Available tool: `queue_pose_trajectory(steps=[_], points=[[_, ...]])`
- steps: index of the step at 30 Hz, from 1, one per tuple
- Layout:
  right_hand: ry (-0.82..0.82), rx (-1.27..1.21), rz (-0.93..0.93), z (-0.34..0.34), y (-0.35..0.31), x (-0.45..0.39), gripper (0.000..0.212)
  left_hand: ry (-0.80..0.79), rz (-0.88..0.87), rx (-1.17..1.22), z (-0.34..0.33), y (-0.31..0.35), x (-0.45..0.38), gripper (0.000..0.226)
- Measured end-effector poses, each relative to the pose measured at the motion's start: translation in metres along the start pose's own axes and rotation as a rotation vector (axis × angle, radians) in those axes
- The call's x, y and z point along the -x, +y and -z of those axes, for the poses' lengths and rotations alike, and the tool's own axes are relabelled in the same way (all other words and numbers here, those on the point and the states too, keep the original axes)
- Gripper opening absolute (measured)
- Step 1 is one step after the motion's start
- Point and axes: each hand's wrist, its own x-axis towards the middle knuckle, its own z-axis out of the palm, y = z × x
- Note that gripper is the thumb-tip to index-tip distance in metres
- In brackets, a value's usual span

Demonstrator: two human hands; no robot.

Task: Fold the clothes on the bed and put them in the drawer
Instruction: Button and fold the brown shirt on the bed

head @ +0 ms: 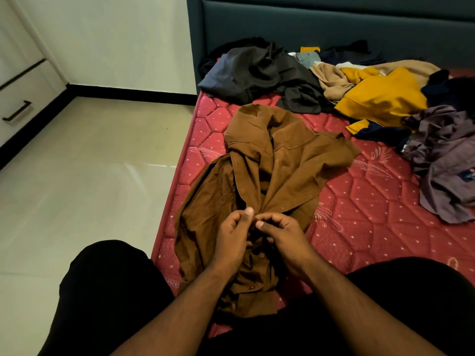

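Brown shirt (270,170) on bed (372,196), front pinched by left hand (232,237), right hand (284,240)

Person, seen from above at the bed's edge.

Arms: two forearms, bare from the lower frame edge to the wrists; no sleeve cuff shows anywhere along them.

Left hand (232,238): bare, no ring, no watch or band at the wrist; short, pale thumbnail visible.

Right hand (284,240): bare likewise, unadorned; one short, pale nail visible.

Legs: black garment (108,291) covering both thighs, plain matte cloth without print, seam detail or logo discernible; whether trousers or shorts cannot be told. Same black cloth continues across the lap between the forearms.
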Motion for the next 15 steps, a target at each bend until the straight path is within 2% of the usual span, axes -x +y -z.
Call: queue_pose_trajectory(steps=[2, 4, 5, 7, 8, 10, 12, 13, 15], points=[[0.011, 0.163, 0.113, 0.007, 0.002, -0.004, 0.019, -0.011, 0.020, -0.066, 0.002, -0.004, -0.003, 0.012], [0.169, 0.583, 0.403, 0.023, 0.005, -0.014, 0.024, 0.019, 0.000, -0.192, 0.005, -0.010, -0.004, 0.021], [0.226, 0.811, 0.511, 0.033, 0.006, -0.020, 0.032, 0.030, -0.066, -0.322, 0.007, -0.013, -0.005, 0.026], [0.270, 1.249, 0.533, 0.050, 0.005, -0.028, 0.046, -0.042, -0.219, -0.571, 0.005, -0.018, 0.000, 0.032], [0.293, 1.404, 0.527, 0.055, 0.000, -0.031, 0.045, -0.098, -0.245, -0.618, 0.001, -0.018, 0.006, 0.034], [0.332, 1.537, 0.640, 0.062, -0.018, -0.036, 0.029, -0.149, -0.211, -0.593, -0.008, -0.009, 0.017, 0.033], [0.242, 1.646, 0.790, 0.069, -0.045, -0.041, 0.019, -0.131, -0.191, -0.572, -0.008, 0.006, 0.019, 0.031], [0.104, 1.662, 0.743, 0.071, -0.061, -0.040, 0.015, -0.163, -0.195, -0.640, -0.003, 0.017, 0.015, 0.028], [-0.192, 1.579, 0.353, 0.068, -0.095, -0.023, 0.019, -0.322, -0.206, -0.945, 0.011, 0.047, 0.005, 0.018]])
